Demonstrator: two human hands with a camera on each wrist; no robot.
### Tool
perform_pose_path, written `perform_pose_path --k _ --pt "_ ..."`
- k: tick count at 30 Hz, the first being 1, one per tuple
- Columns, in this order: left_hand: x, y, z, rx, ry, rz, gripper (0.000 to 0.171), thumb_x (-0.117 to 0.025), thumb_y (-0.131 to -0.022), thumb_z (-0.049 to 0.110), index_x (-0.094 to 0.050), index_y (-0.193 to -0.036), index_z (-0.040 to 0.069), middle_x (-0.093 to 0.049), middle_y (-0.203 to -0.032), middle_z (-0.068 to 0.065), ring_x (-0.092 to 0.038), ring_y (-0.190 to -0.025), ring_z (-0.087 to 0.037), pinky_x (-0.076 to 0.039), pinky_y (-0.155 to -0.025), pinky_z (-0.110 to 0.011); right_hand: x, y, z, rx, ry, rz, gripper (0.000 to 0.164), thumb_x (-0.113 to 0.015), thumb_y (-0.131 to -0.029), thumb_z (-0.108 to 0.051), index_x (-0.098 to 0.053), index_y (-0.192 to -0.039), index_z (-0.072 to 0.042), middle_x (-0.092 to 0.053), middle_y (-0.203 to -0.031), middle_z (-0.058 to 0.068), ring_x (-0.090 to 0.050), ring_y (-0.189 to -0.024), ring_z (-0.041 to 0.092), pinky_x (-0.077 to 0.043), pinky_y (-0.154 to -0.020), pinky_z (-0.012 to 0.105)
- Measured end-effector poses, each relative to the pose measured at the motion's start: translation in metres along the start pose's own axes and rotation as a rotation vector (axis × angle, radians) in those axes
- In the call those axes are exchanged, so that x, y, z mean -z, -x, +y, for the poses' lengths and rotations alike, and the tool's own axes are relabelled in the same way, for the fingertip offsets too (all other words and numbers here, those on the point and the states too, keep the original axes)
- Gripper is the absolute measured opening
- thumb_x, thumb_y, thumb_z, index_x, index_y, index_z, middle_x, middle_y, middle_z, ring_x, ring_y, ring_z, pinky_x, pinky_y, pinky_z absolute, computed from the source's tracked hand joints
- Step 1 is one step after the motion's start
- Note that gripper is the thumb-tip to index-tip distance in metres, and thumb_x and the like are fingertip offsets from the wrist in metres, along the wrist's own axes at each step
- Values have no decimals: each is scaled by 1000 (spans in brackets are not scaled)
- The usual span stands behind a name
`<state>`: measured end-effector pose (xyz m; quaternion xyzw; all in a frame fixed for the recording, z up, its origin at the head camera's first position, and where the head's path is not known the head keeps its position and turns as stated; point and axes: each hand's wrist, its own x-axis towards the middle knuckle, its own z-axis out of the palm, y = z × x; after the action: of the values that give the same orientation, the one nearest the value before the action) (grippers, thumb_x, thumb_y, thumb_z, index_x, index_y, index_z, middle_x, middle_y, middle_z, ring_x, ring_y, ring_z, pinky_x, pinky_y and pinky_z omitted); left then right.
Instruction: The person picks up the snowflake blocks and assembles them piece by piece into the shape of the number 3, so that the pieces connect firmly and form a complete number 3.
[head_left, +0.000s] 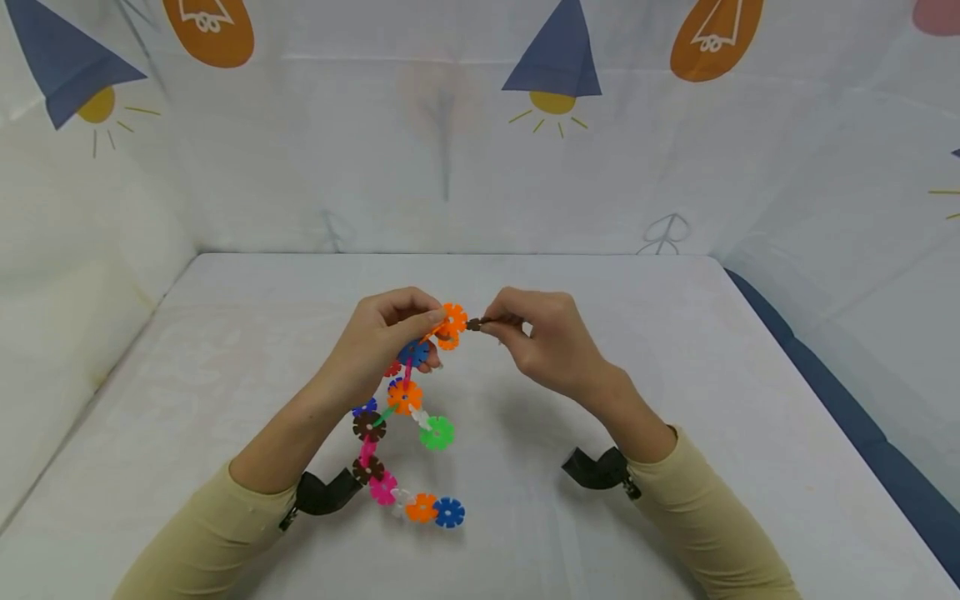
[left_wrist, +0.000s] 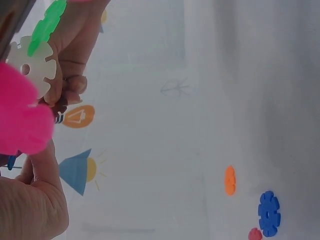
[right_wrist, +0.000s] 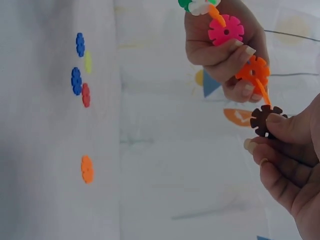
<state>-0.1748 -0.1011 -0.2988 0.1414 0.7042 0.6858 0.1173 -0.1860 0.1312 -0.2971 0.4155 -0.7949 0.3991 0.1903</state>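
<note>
Above the white table I hold a chain of coloured snowflake discs. My left hand pinches the orange disc at the chain's top. Just to its right, my right hand pinches a small brown disc and holds it against the orange disc's edge. In the right wrist view the brown disc sits between my right fingertips, below the orange disc and a pink disc. The chain hangs down and its tail, a blue disc, lies on the table.
White cloth walls with printed blue cones and orange shapes close in the table on three sides. A dark blue edge runs along the table's right. Further discs, blue, red and orange, show against the cloth.
</note>
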Motion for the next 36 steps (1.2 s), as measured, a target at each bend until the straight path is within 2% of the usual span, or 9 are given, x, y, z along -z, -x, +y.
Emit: perform_pose_path --k 6,11,15,21,27,36 --pt "0 -2 -4 -1 10 -5 23 -63 -98 27 -65 -103 5 -64 -87 -6 -63 -59 -21 -60 -66 -36 -2 0 -2 70 105 3 9 -72 -87 0 -69 -82 -7 -70 -76 -1 -51 -62 6 -44 -57 19" --pt "-2 -2 -6 -6 6 6 25 -63 -98 27 -65 -103 3 -64 -87 -7 -64 -60 -21 -60 -66 -36 -4 2 -6 127 245 6 9 -72 -86 2 -68 -82 -5 -69 -75 3 -56 -62 11 -51 -61 21" --pt "-3 -2 -7 -15 0 34 24 -65 -97 26 -66 -100 2 -65 -85 -8 -65 -62 -21 -60 -68 -35 -10 2 -10 195 349 37 12 -72 -84 4 -64 -80 -4 -66 -69 4 -57 -59 14 -53 -58 23" --pt "-6 -1 -8 -23 19 88 25 -67 -95 25 -66 -95 1 -67 -85 -12 -66 -63 -20 -61 -69 -33 -19 2 -13 234 380 99 15 -70 -84 6 -60 -77 -4 -60 -62 4 -49 -51 14 -47 -50 22" --pt "-9 1 -8 -44 29 112 25 -67 -95 24 -66 -93 -1 -67 -85 -12 -68 -63 -22 -61 -69 -34 -23 2 -15 231 407 138 16 -69 -82 9 -60 -77 -2 -60 -60 5 -49 -49 15 -46 -48 22" --pt "-14 2 -7 -78 93 138 22 -67 -95 20 -67 -91 -2 -68 -83 -10 -70 -66 -22 -62 -71 -34 -29 3 -16 250 477 201 20 -56 -77 16 -58 -72 -3 -57 -58 4 -49 -46 16 -45 -44 23"
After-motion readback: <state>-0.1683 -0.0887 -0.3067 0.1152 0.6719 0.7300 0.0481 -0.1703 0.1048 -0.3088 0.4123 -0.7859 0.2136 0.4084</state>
